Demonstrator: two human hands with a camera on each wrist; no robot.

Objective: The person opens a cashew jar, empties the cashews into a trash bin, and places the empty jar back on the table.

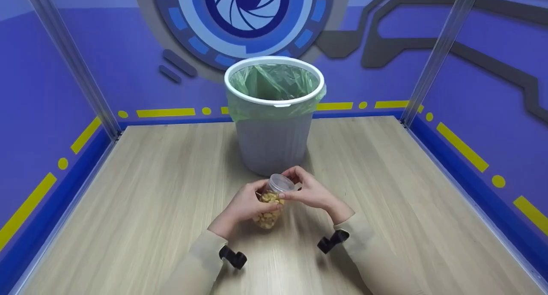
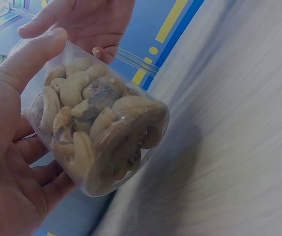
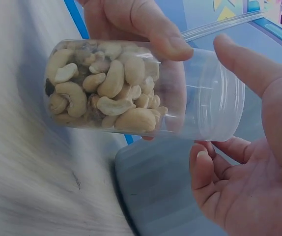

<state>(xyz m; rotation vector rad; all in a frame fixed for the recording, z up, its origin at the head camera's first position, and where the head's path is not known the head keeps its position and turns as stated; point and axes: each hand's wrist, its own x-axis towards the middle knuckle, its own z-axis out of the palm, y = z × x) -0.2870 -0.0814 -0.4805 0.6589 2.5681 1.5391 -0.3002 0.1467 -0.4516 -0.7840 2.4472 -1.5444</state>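
Observation:
A clear plastic jar [image 1: 267,220], partly filled with cashew nuts [image 3: 114,93], is held tilted just above the table, its translucent lid [image 1: 281,183] uppermost. My left hand [image 1: 246,204] grips the jar's body, the thumb on the near side and the fingers behind it. Around the lid end is my right hand [image 1: 311,193], with its thumb on the near side and its fingers curled at the far side of the lid [image 3: 223,101]. The left wrist view shows the jar's base [image 2: 126,152] with the nuts pressed against it. Some of the left fingers are hidden behind the jar.
A grey trash bin [image 1: 274,143] with a white rim and a green bag liner [image 1: 244,108] stands directly behind the hands. Beneath is a wood-grain table [image 1: 162,192]. Blue-purple panels [image 1: 94,42] with metal corner posts [image 1: 441,51] enclose the back and sides.

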